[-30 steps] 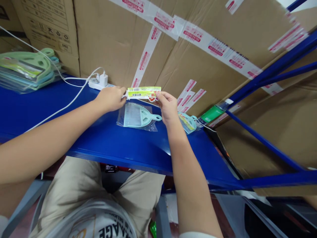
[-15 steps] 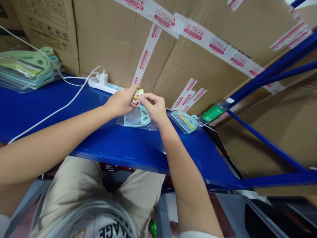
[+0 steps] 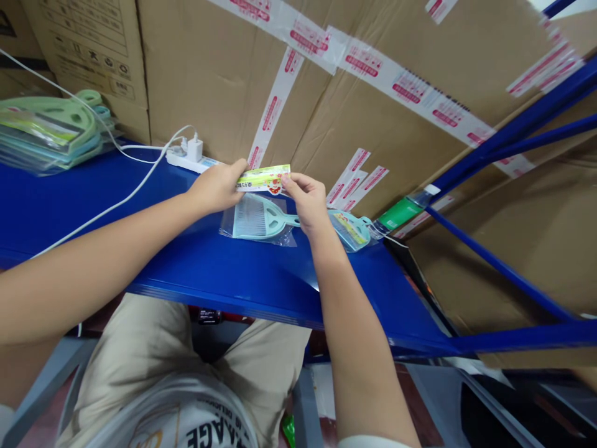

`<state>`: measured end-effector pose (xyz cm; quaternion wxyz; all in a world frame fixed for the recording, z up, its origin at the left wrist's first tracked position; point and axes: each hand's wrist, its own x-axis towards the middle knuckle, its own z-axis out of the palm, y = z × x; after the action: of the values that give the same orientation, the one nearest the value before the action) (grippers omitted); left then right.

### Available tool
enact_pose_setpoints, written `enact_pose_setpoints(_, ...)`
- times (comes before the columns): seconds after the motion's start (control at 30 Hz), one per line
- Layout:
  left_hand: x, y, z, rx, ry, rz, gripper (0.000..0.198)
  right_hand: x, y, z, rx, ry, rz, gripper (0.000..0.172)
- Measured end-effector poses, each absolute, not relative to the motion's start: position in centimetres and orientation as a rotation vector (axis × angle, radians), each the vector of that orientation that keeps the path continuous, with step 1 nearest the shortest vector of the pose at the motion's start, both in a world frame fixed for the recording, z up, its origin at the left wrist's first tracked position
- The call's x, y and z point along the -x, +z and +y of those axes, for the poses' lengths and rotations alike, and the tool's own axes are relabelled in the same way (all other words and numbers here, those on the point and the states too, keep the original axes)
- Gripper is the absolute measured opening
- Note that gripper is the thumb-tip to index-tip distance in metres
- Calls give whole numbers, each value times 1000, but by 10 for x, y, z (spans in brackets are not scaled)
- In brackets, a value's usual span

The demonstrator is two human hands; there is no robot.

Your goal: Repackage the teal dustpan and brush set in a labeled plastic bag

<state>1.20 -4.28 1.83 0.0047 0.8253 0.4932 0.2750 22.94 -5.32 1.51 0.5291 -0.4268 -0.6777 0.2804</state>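
A yellow-and-white printed label card is stretched out flat between my two hands, above the blue shelf. My left hand pinches its left end, and my right hand grips the right end between thumb and fingers. Just below lies a light-blue dustpan with a brush on it, on a clear plastic bag; my right hand hides part of its handle. Farther right, another light-blue dustpan set with a yellow label lies in clear plastic.
Bagged green and blue dustpans are stacked at the left. A white power strip with cables stands by the cardboard box. A green-labelled bottle leans near the blue frame on the right.
The label card, mostly covered by my fingers before, now shows at full length. My hands have moved apart, uncovering more of the dustpan and its handle.
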Motion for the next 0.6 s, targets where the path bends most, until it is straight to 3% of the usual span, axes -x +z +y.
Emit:
enact_pose_setpoints(0.37, 7, 18, -26, -2529, 890, 1626, 39, -254, 20, -48, 972, 587, -1557, 29)
enact_pose_setpoints(0.6, 11, 21, -27, -2700, 1187, 1190, 92, -244, 9, -38, 933, 409, -1645, 28)
